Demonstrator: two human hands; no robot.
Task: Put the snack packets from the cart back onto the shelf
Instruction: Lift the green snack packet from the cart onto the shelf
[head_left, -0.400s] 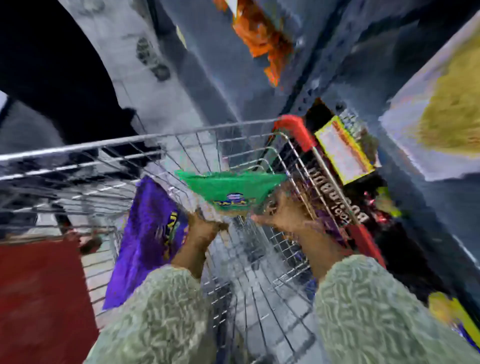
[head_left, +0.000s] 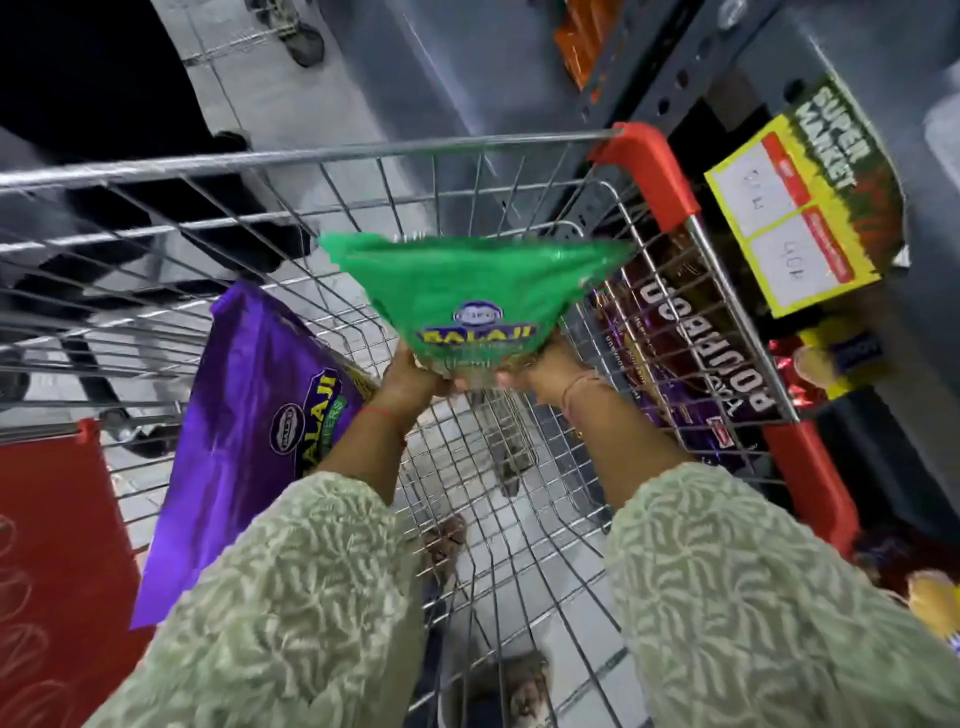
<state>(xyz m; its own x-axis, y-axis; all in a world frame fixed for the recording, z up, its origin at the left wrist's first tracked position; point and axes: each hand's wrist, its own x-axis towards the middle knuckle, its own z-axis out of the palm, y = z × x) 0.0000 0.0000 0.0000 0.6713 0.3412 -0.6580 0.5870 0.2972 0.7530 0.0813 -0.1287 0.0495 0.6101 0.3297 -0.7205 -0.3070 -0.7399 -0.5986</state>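
Lifting step: left hand (head_left: 415, 371) and right hand (head_left: 540, 369) both grasp the green packet (head_left: 467, 291) above the cart (head_left: 322, 156); purple packet (head_left: 249, 436) apparently leans at its left edge. Next: carry to shelf (head_left: 737, 62).

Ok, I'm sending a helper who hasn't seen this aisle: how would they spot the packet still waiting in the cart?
Find the wire shopping cart with red corner guards, parked beside the grey shelving. Inside it, leaning against the cart's left wall, stands the purple packet. It is the only purple one and nobody holds it, unlike the green packet gripped above the basket by the left hand and right hand.
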